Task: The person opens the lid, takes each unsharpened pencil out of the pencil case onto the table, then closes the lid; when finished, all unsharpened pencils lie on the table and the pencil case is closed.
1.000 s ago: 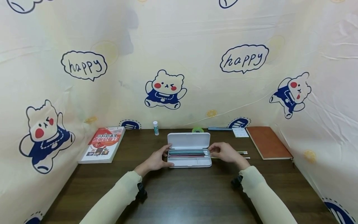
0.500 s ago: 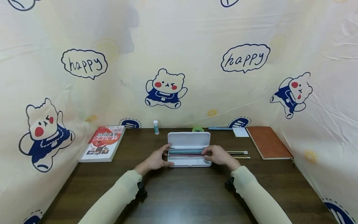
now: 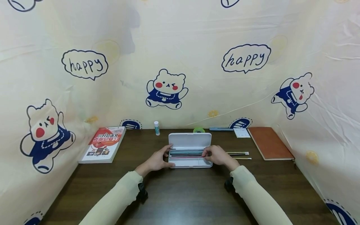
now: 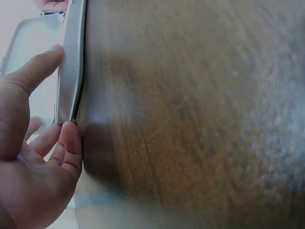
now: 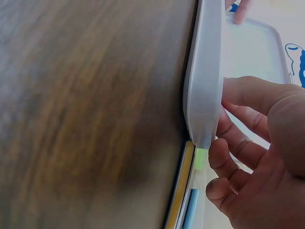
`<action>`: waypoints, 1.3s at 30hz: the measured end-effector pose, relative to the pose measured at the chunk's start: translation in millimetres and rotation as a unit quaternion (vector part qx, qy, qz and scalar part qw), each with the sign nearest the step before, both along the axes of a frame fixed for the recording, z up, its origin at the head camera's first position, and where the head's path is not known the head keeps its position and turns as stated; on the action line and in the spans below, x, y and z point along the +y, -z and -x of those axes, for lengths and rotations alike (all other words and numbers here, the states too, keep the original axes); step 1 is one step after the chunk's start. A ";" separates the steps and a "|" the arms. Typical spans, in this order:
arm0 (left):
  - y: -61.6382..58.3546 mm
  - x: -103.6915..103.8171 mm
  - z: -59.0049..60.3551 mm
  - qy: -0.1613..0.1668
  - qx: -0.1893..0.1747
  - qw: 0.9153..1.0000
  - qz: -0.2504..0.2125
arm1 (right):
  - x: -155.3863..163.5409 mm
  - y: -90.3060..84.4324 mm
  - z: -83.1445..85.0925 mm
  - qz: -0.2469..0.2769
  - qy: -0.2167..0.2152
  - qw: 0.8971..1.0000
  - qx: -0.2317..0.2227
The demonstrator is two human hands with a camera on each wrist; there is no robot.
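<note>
A white pencil case (image 3: 190,151) lies open in the middle of the head view, on the dark wooden tabletop (image 3: 185,193), its lid (image 3: 190,140) tipped up toward the back. Coloured pencils (image 3: 186,152) lie side by side in its tray.

The left hand (image 3: 157,161) rests at the left end of the case. In the left wrist view its thumb (image 4: 33,71) lies along the case's outer wall and a curled finger presses the bottom corner, so the fingers lightly hold that end.

The right hand (image 3: 216,155) is at the right end of the case. In the right wrist view its fingers (image 5: 238,129) curl over the rim into the tray; whether they pinch a pencil cannot be told.

Just right of that hand, two pencils (image 3: 239,155) lie on the tabletop. Further right lies a brown notebook (image 3: 269,142), with a small white notepad (image 3: 241,132) beside it toward the back. A red and white book (image 3: 104,144) lies at the left of the frame. Along the back edge stand a glue stick (image 3: 156,128) and a green roll of tape (image 3: 199,129). Cream cloth (image 3: 180,56) with cartoon bears and the word "happy" hangs behind and at both sides.
</note>
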State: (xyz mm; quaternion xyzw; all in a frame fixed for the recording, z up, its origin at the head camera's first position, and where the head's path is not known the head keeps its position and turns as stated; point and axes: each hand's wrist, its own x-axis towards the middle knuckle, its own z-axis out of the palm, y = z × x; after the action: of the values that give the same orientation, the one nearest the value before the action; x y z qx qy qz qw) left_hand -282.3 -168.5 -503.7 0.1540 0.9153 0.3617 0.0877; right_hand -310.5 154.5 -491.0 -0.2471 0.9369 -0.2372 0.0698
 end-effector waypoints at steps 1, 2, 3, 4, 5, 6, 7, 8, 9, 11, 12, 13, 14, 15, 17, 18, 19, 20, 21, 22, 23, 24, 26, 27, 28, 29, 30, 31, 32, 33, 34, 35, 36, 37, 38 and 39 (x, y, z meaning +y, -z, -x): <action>-0.4 0.1 0.1 -0.001 0.000 1.000 -0.001 | -0.4 -0.5 0.6 -0.001 0.005 1.000 -0.004; -0.7 0.2 0.4 -0.001 -0.001 1.000 -0.002 | -0.5 -1.0 1.0 -0.003 0.007 1.000 -0.006; -0.9 0.3 0.6 -0.002 -0.001 1.000 -0.002 | -0.6 -1.4 1.4 -0.005 0.007 1.000 -0.006; -0.9 0.3 0.9 -0.002 -0.001 1.000 -0.002 | -0.6 -1.8 1.7 -0.006 0.007 1.000 -0.007; -0.9 0.4 1.1 -0.003 -0.001 1.000 -0.001 | -0.7 -2.2 1.8 -0.006 0.007 1.000 -0.009; -0.8 0.4 1.2 -0.002 -0.001 1.000 0.000 | -0.7 -2.4 2.0 -0.006 0.007 1.000 -0.011; -0.6 0.3 1.3 -0.002 -0.002 1.000 0.000 | -0.8 -2.9 2.2 -0.004 0.006 1.000 -0.013; -0.5 0.3 1.3 -0.002 -0.001 1.000 0.001 | -0.9 -3.3 2.2 -0.002 0.005 1.000 -0.015; -0.4 0.3 1.3 -0.002 -0.001 1.000 0.001 | -1.2 -4.0 2.0 0.000 0.005 1.000 -0.019; -0.5 0.4 1.3 -0.001 -0.001 1.000 0.002 | -1.3 -4.9 2.0 0.006 0.006 1.000 -0.024; -0.4 0.5 1.4 -0.001 -0.001 1.000 0.002 | -1.6 -5.6 1.7 0.008 0.007 1.000 -0.025; -0.4 0.5 1.5 0.000 0.000 1.000 0.002 | -1.8 -6.1 1.6 0.010 0.008 1.000 -0.028; -0.4 0.6 1.5 0.000 0.001 1.000 0.002 | -2.0 -6.8 1.3 0.011 0.009 1.000 -0.028; -0.6 0.8 1.6 0.000 0.001 1.000 0.002 | -1.9 -7.1 1.1 0.013 0.011 0.999 -0.030; -1.0 1.0 1.6 0.001 0.002 1.000 0.002 | -1.6 -7.7 1.2 0.017 0.014 0.999 -0.031; -0.8 0.9 1.7 0.002 0.003 1.000 0.003 | -1.2 -8.1 1.1 0.021 0.016 0.999 -0.034; -0.6 0.9 1.9 0.002 0.004 1.000 0.003 | -0.2 -8.2 1.2 0.025 0.017 0.999 -0.034; -0.6 0.8 1.8 0.003 0.004 1.000 0.004 | 1.1 -8.5 1.3 0.029 0.018 0.999 -0.034; -0.8 0.8 1.7 0.003 0.003 1.000 0.005 | 2.5 -8.9 1.4 0.033 0.020 0.999 -0.034; -0.8 0.6 1.6 0.003 0.002 1.000 0.005 | 3.9 -10.0 1.4 0.038 0.021 0.999 -0.034; -0.8 0.5 1.6 0.002 0.001 1.000 0.005 | 5.9 -11.2 1.3 0.043 0.020 0.998 -0.033; -0.8 0.5 1.5 0.001 0.000 1.000 0.005 | 8.0 -12.2 1.2 0.046 0.020 0.998 -0.031; -1.3 0.6 1.2 -0.001 -0.004 1.000 0.004 | 12.9 -14.7 1.1 0.053 0.017 0.998 -0.027; -1.3 0.6 1.2 -0.002 -0.005 1.000 0.004 | 15.3 -16.2 0.6 0.056 0.017 0.998 -0.026; -1.2 0.7 1.3 -0.002 -0.007 1.000 0.004 | 18.2 -17.4 0.3 0.058 0.015 0.998 -0.023; -1.1 0.8 1.4 -0.003 -0.008 1.000 0.004 | 21.1 -18.4 -0.1 0.058 0.014 0.998 -0.019; -1.2 0.9 1.6 -0.003 -0.009 1.000 0.004 | 24.2 -19.5 -0.6 0.059 0.015 0.998 -0.015; -1.3 0.9 1.6 -0.004 -0.010 1.000 0.004 | 27.4 -20.6 -1.0 0.061 0.013 0.998 -0.010; -1.4 1.0 1.7 -0.004 -0.012 1.000 0.004 | 30.6 -21.8 -1.4 0.063 0.013 0.998 -0.005; -1.5 1.1 1.6 -0.005 -0.012 1.000 0.005 | 33.9 -23.1 -2.1 0.063 0.013 0.998 0.000; -1.6 1.1 1.6 -0.005 -0.013 1.000 0.005 | 37.6 -24.0 -2.4 0.064 0.013 0.998 0.007; -1.9 1.0 1.6 -0.005 -0.015 1.000 0.005 | 41.4 -25.0 -2.6 0.065 0.015 0.998 0.012; -1.8 0.9 1.6 -0.005 -0.017 1.000 0.005 | 45.4 -26.0 -2.8 0.065 0.016 0.998 0.015; -1.8 0.8 1.6 -0.005 -0.016 1.000 0.005 | 49.6 -26.7 -2.7 0.065 0.017 0.998 0.019; -1.8 0.7 1.6 -0.004 -0.015 1.000 0.005 | 54.0 -27.0 -2.5 0.065 0.021 0.997 0.021; -1.8 0.5 1.7 -0.003 -0.016 1.000 0.005 | 58.5 -27.6 -2.4 0.065 0.026 0.997 0.021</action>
State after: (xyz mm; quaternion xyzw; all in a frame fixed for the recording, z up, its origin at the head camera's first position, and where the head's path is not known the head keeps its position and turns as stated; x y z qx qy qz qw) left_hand -284.0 -168.0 -502.0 0.1451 0.9161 0.3596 0.1021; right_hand -308.0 213.0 -463.4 -0.2317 0.9269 -0.2940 0.0282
